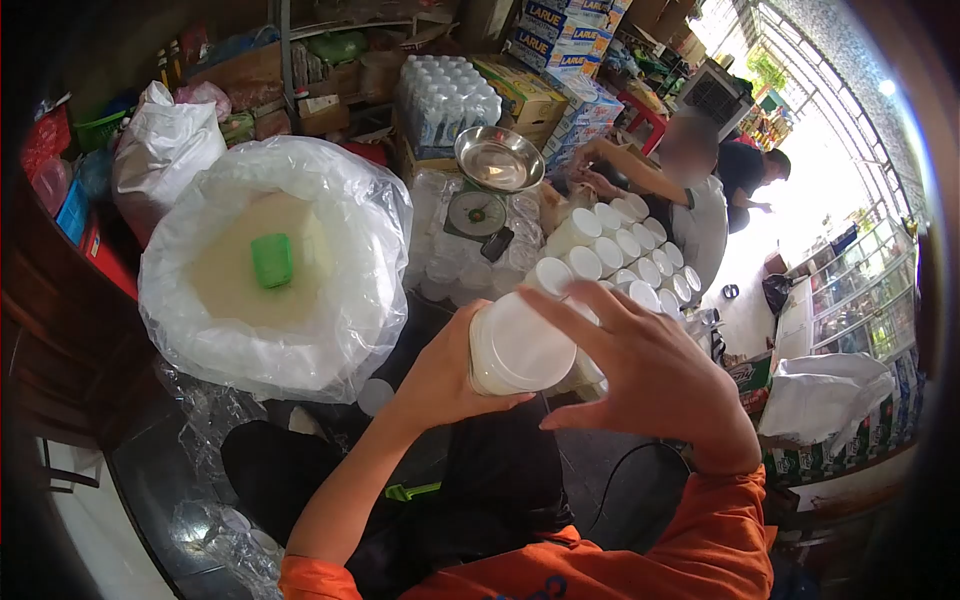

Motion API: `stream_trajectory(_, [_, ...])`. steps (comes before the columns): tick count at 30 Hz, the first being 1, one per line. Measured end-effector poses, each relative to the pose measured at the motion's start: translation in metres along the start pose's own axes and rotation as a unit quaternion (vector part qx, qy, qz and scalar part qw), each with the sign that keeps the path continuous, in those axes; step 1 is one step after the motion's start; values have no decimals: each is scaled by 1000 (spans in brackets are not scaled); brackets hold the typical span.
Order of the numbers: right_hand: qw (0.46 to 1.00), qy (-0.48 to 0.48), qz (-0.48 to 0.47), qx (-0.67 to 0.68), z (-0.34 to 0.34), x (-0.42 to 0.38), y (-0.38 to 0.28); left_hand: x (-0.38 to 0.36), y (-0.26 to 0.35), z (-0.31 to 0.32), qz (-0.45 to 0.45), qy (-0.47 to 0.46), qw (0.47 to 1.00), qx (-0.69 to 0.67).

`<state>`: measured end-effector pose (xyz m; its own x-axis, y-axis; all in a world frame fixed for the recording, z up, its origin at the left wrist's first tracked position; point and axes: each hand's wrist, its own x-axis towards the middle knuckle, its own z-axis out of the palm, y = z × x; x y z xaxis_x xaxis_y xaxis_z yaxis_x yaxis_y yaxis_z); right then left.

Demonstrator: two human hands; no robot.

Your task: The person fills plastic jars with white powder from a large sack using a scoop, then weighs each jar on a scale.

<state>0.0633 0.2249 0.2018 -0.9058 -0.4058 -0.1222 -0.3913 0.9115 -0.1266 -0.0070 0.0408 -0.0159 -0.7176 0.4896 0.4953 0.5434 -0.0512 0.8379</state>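
Note:
My left hand (447,365) is wrapped round a clear jar with a white lid (525,345), held up in front of me. Over the jar's right side, my right hand (630,365) is spread, its fingers apart and curved near the lid. Many white-lidded jars (645,270) stand in rows beyond it. At the left, a large plastic-lined tub (350,230) holds pale material with a green cup (271,260) lying on it. A dial scale (477,215) with a metal bowl (499,158) stands beyond the held jar.
A person (700,205) sits behind the rows of jars, arms reaching toward them. Another person (748,170) is farther back. A white sack (168,150) stands behind the tub. Wrapped bottles (447,103) and stacked cartons (565,40) are at the back. Plastic wrap (205,440) lies on the floor.

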Motion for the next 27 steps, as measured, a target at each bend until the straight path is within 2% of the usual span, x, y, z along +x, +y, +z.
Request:
stream_trajectory(1, [1000,1,3,1,7,3,7,0,3,0,3,3,1000,13])
stream_trajectory(3, [994,44,-102,-11,18,16,21,1,3,0,8,4,1000,27])
stream_trajectory(4, [993,36,-110,30,24,21,23,0,-2,1,7,1,1000,16])
stream_trajectory(8, [994,16,-92,59,24,27,16,-4,-5,2,-6,2,1000,11])
stream_trajectory(10, [994,68,-84,2,30,24,11,-5,-4,2,-8,2,1000,13])
stream_trajectory(17, [996,48,-62,-47,34,29,5,-8,-2,1,-43,4,999,-13])
stream_trajectory(21, [986,105,-129,-32,46,37,20,-4,3,-2,-5,19,1000,15])
stream_trajectory(23, [963,117,-236,-55,51,46,26,-3,2,0,16,-2,997,71])
stream_trajectory(27, [955,99,-279,15,66,56,42,-4,2,5,12,33,998,47])
